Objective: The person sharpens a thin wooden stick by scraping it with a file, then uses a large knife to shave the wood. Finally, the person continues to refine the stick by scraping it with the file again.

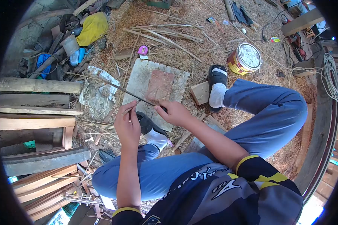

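The thin strip (128,92) is a long dark sliver with its long axis slanted. From the right hand (176,112) it runs out toward 10 o'clock, and its free tip ends over the litter on the floor (176,48). The right grip is closed tight around the near end, knuckles up, with the forearm coming in from 5 o'clock. The left hand (127,125) sits just beside it at 8 o'clock, nearer the body. Its thumb and forefinger are pinched together close under the strip, but whether they hold the strip itself or a shaving off it is too fine to tell. Both hands hover above a flat slab (146,73), and a tin (245,58) stands well apart at 2 o'clock.
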### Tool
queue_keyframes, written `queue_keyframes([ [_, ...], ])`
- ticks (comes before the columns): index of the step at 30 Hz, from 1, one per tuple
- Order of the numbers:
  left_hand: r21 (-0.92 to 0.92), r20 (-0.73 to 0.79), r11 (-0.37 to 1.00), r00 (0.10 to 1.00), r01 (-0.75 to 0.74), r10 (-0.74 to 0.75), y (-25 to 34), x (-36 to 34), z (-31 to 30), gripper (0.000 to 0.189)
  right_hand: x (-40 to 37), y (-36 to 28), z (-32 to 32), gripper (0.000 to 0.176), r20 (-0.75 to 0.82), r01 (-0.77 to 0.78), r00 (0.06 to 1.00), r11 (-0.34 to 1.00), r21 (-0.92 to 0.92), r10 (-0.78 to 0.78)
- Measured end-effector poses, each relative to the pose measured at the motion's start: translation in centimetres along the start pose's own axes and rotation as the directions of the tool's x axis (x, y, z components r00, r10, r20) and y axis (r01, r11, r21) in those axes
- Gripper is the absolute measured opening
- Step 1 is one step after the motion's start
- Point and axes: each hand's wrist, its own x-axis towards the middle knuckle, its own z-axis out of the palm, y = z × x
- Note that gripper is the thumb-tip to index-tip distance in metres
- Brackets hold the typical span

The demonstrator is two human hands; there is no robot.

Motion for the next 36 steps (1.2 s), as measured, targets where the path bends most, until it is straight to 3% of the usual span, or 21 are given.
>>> queue_keyframes([
  [2, 0.046, 0.004, 0.998, 0.999, -0.043, 0.043, -0.3, 0.2, -0.2, 0.014, 0.4, 0.9, 0.6, 0.049, -0.005, -0.067, 0.998, 0.998, -0.002, 0.067],
  [5, 0.012, 0.005, 0.999, 1.000, 0.031, -0.031, -0.7, 0.2, -0.2, 0.014, 1.0, 4.1, 1.7, 0.050, -0.022, -0.111, 0.994, 0.993, -0.040, 0.110],
  [8, 0.040, -0.015, 0.999, 0.999, -0.034, 0.035, -0.6, 0.5, 0.0, 0.013, 0.4, 1.7, 0.7, 0.053, -0.037, 0.017, 0.999, 0.999, -0.038, -0.019],
  [11, 0.064, -0.002, 0.997, 0.999, -0.052, 0.052, -0.7, 0.4, -0.1, 0.013, 0.3, -0.1, -0.6, 0.055, 0.070, -0.006, 0.998, 0.998, -0.063, 0.011],
  [14, 0.023, 0.001, 1.000, 1.000, 0.016, -0.016, -1.0, 0.2, -0.3, 0.014, 1.0, 4.2, 1.5, 0.053, 0.033, -0.195, 0.980, 0.978, -0.073, 0.198],
  [17, 0.004, -0.033, 1.000, 0.999, -0.015, 0.015, -1.3, 0.4, 0.3, 0.014, 1.1, 5.5, 2.1, 0.053, -0.019, -0.215, 0.977, 0.969, -0.121, 0.214],
  [20, -0.024, -0.065, 1.000, 0.998, -0.005, 0.004, -1.2, 0.3, 0.5, 0.013, -0.1, 0.9, 0.7, 0.057, -0.047, -0.067, 0.997, 0.998, -0.019, 0.066],
  [23, -0.079, -0.067, 0.995, 0.996, 0.059, -0.065, -1.5, 0.1, 0.3, 0.013, 0.0, 1.9, 1.4, 0.058, -0.048, -0.115, 0.992, 0.993, -0.037, 0.113],
  [26, -0.042, -0.087, 0.999, 0.996, 0.007, -0.010, -2.7, 0.3, 0.2, 0.014, 1.1, 8.2, 3.1, 0.057, -0.055, -0.367, 0.930, 0.924, -0.110, 0.363],
  [29, -0.125, -0.065, 0.991, 0.996, 0.055, -0.063, -1.2, 0.7, 0.5, 0.015, 0.4, 8.3, 2.9, 0.062, -0.097, -0.395, 0.919, 0.895, -0.207, 0.383],
  [36, -0.065, -0.095, 0.998, 0.995, 0.014, -0.020, -1.7, 0.4, 0.8, 0.015, -0.3, -1.3, 1.8, 0.052, -0.093, -0.068, 0.993, 0.994, 0.086, 0.076],
])
